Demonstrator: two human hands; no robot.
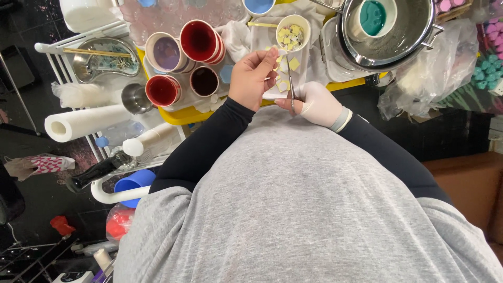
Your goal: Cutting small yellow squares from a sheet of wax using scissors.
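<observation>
Cutting step in hand: my gloved right hand (318,105) is closed on scissors (291,84), while my bare left hand (252,78) pinches a yellow piece (276,59). Next, I judge, the blades must meet squarely over the white tray (262,39).

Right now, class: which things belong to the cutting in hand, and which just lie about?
In hand: left hand, gloved right hand, scissors, yellow pieces, cup of pieces.

Lying about: red cups, paper roll, steel pot, blue cup.

The bare left hand (252,78) is raised with fingers pinched together. Just beside it, slightly lower, the white-gloved right hand (319,105) is curled closed, thumb forward. Both black-sleeved forearms angle inward.
</observation>
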